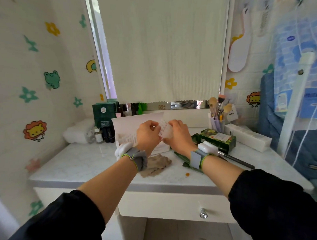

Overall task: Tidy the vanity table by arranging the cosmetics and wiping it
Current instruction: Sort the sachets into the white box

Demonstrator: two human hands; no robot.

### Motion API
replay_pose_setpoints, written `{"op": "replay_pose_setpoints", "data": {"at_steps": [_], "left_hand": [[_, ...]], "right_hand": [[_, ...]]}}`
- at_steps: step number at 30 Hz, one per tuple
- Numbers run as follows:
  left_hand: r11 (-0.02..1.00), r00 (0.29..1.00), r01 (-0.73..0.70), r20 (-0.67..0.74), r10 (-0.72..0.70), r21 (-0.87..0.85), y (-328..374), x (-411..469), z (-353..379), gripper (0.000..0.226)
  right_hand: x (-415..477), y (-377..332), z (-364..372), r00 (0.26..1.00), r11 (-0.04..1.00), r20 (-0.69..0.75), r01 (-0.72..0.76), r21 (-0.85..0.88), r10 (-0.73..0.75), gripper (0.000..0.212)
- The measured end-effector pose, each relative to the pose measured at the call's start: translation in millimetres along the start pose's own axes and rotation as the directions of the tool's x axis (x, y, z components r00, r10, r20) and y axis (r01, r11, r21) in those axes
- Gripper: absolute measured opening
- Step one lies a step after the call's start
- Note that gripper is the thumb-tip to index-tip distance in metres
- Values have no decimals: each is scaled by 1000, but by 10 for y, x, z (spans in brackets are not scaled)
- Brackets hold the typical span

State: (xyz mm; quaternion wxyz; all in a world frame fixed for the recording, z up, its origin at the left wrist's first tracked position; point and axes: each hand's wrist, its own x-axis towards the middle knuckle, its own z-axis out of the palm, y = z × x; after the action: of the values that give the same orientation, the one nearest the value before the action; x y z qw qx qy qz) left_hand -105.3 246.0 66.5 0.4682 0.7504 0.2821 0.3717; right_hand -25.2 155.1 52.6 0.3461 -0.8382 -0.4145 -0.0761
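Sleeves (59,225) cropped; left hand (148,134), right hand (179,136) half-hide blurred packet (165,130).

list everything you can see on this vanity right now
table: one, white marble top, centre of view
cloth: one, brown, crumpled at front centre
green box: one, green, right of the hands
white box: one, white, long, far right
brush cup: one, lilac, holding several brushes, back right
dark box: one, dark green, back left
organiser: one, white, behind the hands
long brush: one, black handle, lying front right
packet: one, pale, held up
left hand: pinches packet
right hand: holds packet
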Motion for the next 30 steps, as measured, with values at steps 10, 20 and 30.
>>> {"op": "replay_pose_setpoints", "data": {"at_steps": [10, 20, 30], "left_hand": [[976, 992, -82, -76, 99, 201, -146, 235, -130, 13], [926, 957, -210, -129, 261, 314, -334, 308, -117, 12], [818, 939, -313, 31, 342, 483, -515, 272, -79, 13]], "right_hand": [[276, -129, 87, 992, 996, 93, 84, 19, -85, 59], [388, -59, 113, 995, 983, 41, 78, 164, -86, 61], [376, 96, 230, 996, 992, 70, 37, 124, -46, 56]]}}
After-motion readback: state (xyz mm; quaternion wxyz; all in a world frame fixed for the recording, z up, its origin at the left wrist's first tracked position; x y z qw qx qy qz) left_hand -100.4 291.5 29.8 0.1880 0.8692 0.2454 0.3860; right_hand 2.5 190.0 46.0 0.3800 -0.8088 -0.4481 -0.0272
